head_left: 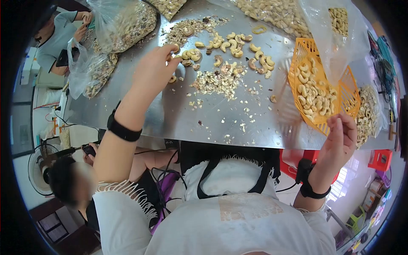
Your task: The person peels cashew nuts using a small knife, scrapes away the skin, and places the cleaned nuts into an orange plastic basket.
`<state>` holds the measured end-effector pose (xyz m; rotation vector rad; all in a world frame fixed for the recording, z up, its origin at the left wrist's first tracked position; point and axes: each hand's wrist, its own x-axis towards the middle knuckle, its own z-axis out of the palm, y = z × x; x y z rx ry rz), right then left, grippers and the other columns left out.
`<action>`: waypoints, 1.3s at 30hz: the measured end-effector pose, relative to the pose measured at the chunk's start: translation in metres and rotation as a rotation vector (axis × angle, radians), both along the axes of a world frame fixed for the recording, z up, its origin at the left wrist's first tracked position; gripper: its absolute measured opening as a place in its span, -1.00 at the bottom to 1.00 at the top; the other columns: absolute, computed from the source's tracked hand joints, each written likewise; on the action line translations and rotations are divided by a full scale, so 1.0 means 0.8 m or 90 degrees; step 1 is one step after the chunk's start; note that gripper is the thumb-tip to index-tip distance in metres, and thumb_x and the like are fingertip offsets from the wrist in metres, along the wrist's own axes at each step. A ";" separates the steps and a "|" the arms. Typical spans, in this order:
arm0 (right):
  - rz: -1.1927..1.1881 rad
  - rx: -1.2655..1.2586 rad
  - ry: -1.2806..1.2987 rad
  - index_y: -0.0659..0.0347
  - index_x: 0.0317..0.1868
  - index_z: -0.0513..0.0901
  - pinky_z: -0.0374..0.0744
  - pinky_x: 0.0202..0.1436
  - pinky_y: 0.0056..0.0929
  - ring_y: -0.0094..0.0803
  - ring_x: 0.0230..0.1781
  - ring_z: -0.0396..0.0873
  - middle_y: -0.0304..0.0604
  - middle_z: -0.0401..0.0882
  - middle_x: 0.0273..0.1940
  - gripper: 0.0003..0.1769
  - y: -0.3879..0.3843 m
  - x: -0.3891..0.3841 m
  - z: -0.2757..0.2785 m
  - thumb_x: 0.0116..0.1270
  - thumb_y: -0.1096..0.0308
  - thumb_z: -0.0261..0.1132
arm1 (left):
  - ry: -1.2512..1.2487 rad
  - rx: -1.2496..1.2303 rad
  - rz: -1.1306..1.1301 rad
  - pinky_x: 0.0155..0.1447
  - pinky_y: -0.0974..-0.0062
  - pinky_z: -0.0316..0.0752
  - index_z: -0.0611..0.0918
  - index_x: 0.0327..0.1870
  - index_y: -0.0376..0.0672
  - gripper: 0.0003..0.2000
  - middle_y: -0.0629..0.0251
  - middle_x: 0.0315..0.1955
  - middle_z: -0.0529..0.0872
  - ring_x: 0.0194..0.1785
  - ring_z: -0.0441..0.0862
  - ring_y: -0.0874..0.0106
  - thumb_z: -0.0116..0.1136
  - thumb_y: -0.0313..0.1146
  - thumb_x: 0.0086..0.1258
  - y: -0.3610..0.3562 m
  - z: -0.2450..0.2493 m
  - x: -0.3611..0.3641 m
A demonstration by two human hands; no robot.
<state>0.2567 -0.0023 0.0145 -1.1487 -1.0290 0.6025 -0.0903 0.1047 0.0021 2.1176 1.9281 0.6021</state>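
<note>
Here, the left hand [155, 70] is pinched shut on cashew kernels [231, 46] far across the steel bench [140, 114]. The right hand [340, 138] grips the orange basket [304, 49] by its near corner. Picking with fingertips alone would probably leave the crumbs [219, 80] behind.

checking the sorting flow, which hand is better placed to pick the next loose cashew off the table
Left. The left hand is stretched out, fingertips at the loose cashews, while the right hand is back at the orange basket's near corner.
</note>
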 end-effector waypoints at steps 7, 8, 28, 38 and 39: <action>0.067 -0.100 0.049 0.35 -0.27 0.47 0.42 -0.24 -0.65 -0.57 -0.36 0.44 -0.21 0.49 -0.36 -0.85 -0.028 -0.013 -0.002 0.11 0.56 0.18 | 0.158 0.017 -0.093 -0.18 0.33 0.39 0.51 -0.17 -0.17 -0.71 0.07 -0.36 0.56 -0.23 0.50 0.15 0.08 -0.26 0.10 0.043 -0.034 0.002; 0.049 -0.113 0.044 0.35 -0.27 0.47 0.42 -0.24 -0.65 -0.57 -0.36 0.44 -0.21 0.49 -0.36 -0.85 -0.032 -0.011 -0.003 0.11 0.56 0.18 | 0.160 0.008 -0.096 -0.18 0.32 0.39 0.51 -0.17 -0.18 -0.71 0.06 -0.36 0.55 -0.23 0.49 0.15 0.08 -0.26 0.10 0.046 -0.034 0.003; 0.429 -0.548 -0.274 0.29 -0.45 0.55 0.42 -0.36 -0.47 -0.32 -0.46 0.44 -0.10 0.47 -0.45 -0.78 -0.184 0.016 -0.099 0.05 0.27 0.25 | -0.051 -0.063 -0.010 -0.42 0.75 0.16 0.53 -0.18 -0.22 -0.67 0.50 -0.60 0.46 -0.51 0.29 0.70 0.13 -0.17 0.14 -0.055 -0.018 0.015; 0.459 -0.751 -0.351 0.32 -0.38 0.53 0.40 -0.21 -0.39 -0.20 -0.27 0.43 -0.01 0.46 -0.29 -0.69 -0.222 0.047 -0.088 0.14 0.18 0.18 | -0.074 -0.097 0.003 -0.38 0.79 0.11 0.54 -0.17 -0.17 -0.71 0.55 -0.58 0.37 -0.49 0.21 0.72 0.13 -0.19 0.16 -0.069 -0.025 0.023; 0.460 -0.748 -0.352 0.32 -0.38 0.53 0.40 -0.21 -0.39 -0.20 -0.27 0.43 -0.01 0.46 -0.29 -0.69 -0.230 0.053 -0.091 0.14 0.18 0.18 | -0.079 -0.109 0.004 -0.39 0.78 0.11 0.54 -0.17 -0.17 -0.70 0.55 -0.57 0.39 -0.49 0.21 0.72 0.13 -0.18 0.16 -0.070 -0.022 0.025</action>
